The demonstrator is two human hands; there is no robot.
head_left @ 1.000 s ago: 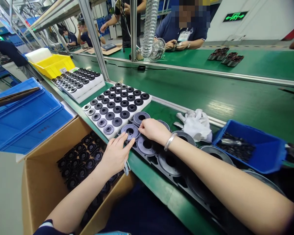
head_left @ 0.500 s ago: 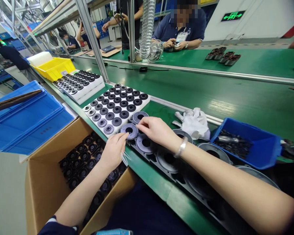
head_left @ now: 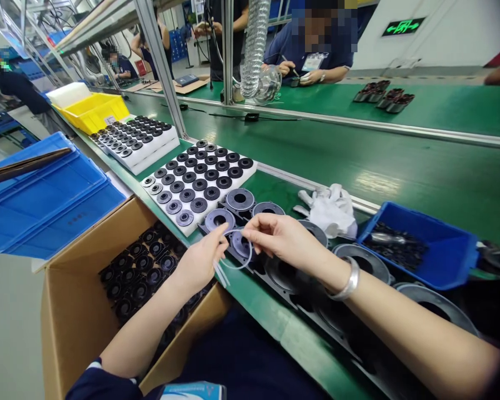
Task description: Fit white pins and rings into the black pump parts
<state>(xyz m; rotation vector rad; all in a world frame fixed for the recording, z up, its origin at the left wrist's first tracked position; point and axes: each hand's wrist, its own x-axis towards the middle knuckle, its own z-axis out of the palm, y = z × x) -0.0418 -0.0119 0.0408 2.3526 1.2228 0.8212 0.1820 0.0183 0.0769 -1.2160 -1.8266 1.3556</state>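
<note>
My left hand [head_left: 198, 261] is closed around several thin translucent rings [head_left: 222, 274], which hang below its fingers. One such ring [head_left: 250, 256] is drawn out between my hands. Its right side is pinched by the thumb and fingertips of my right hand [head_left: 281, 238], while its left side meets my left fingertips. Just beneath and beyond the hands, round dark grey housings [head_left: 229, 200] with central holes stand in rows at the bench edge. My right forearm, with a silver bangle [head_left: 350, 280], passes over several of them.
White foam trays [head_left: 179, 214] of black discs lie on the green bench. White gloves [head_left: 329, 211] and a blue bin [head_left: 450, 261] of small black parts are to the right. An open cardboard box [head_left: 70, 311] holds dark parts lower left. Across the bench sits a co-worker [head_left: 337, 61].
Both hands have drawn back from the nearest housing, rightward and toward me. A ring now shows stretched between them. The co-worker opposite now holds a thin tool.
</note>
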